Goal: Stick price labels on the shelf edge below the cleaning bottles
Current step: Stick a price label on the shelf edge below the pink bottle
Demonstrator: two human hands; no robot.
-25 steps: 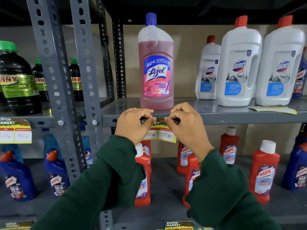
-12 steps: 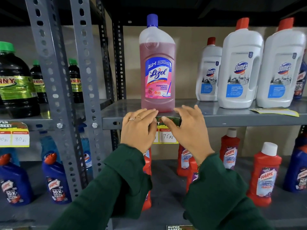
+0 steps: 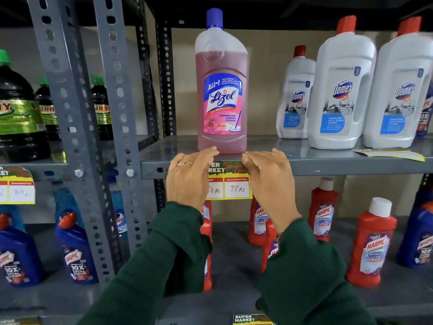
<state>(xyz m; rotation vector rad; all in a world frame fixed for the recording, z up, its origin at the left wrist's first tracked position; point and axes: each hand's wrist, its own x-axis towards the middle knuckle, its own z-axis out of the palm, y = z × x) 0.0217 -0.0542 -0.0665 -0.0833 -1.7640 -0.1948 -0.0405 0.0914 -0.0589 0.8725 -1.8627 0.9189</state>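
Note:
A yellow and green price label [image 3: 230,181] hangs from the grey shelf edge [image 3: 328,166], right below a pink Lizol bottle [image 3: 222,90]. It reads 75 Rs under "Discounted Price". My left hand [image 3: 188,178] lies flat over the label's left part, fingers stretched toward the bottle's base. My right hand [image 3: 269,178] lies flat over the label's right top corner. Both hands press against the shelf edge with fingers extended and hold nothing.
White Domex bottles [image 3: 342,90] stand to the right, with a loose label [image 3: 390,154] lying on the shelf before them. Red Harpic bottles [image 3: 372,245] fill the lower shelf. Another label [image 3: 17,186] hangs at far left under dark bottles [image 3: 18,118]. Perforated grey uprights [image 3: 70,127] divide the racks.
My fingers have opened from pinching the label's top to lying flat on it, and the hands have spread apart, baring the label's middle. The view has come closer.

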